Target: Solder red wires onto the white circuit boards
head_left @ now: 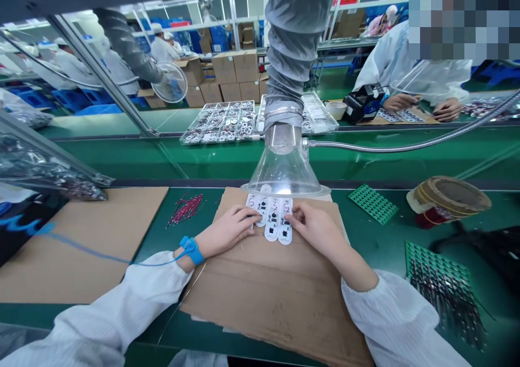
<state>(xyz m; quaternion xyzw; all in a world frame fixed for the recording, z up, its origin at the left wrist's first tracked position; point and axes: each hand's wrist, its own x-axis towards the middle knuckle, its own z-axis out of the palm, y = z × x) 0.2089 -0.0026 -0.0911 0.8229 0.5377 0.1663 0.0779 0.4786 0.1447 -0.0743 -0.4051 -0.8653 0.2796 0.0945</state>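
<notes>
White circuit boards (273, 221) sit side by side on the cardboard (276, 286), left hand (232, 227) and right hand (319, 229) at either edge, fingers bent, honestly can't tell if they're pinching. Clear hood (284, 169) hangs in the way over the far ends, red wires (187, 210) off left, green panel (372, 204) and round tub (449, 194) to the right

Stacked cardboard boxes (235, 68) and blue stools (70, 98) in the background
</notes>
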